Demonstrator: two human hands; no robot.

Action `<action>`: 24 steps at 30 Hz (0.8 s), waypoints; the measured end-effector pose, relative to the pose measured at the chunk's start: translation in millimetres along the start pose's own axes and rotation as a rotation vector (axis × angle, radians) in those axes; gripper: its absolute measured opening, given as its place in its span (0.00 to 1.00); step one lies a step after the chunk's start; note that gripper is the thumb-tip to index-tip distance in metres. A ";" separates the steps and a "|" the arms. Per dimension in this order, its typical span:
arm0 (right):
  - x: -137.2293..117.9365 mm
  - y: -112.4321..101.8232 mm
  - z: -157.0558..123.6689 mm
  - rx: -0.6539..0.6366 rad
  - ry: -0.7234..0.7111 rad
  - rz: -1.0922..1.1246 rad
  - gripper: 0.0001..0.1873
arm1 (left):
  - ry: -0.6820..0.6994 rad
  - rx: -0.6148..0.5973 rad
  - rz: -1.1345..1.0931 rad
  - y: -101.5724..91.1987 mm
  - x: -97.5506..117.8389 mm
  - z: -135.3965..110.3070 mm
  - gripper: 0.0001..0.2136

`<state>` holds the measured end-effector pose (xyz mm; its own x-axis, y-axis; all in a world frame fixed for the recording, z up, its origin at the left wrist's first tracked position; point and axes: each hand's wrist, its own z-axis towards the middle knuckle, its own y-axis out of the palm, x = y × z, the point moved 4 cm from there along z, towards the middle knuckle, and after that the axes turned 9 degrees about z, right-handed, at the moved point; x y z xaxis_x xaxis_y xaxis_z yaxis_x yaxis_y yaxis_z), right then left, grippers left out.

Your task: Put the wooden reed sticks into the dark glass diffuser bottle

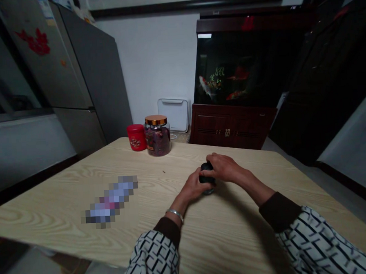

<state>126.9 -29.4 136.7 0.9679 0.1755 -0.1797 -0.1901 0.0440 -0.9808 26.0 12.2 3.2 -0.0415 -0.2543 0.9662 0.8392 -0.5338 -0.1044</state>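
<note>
While my left hand (194, 186), mostly closed, grips the small dark container (207, 178), my right hand (223, 166) curls half-closed around its top; container's at 5 o'clock from view centre.

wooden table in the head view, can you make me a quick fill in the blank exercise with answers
1. The bracelet circles the ____ wrist.
2. The canister beside the glass jar is ____ in colour.
3. The number of hands touching the dark-topped container is ____.

Missing words: left; red; two.
</note>
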 end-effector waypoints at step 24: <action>16.2 -1.4 3.9 -0.103 -0.084 0.140 0.40 | 0.067 -0.021 0.107 -6.3 4.5 -0.3 0.27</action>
<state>142.2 -22.8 135.4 0.9152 0.2549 -0.3123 -0.3001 -0.0863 -0.9500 20.3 14.2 8.1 0.0109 -0.3632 0.9317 0.8293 -0.5173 -0.2114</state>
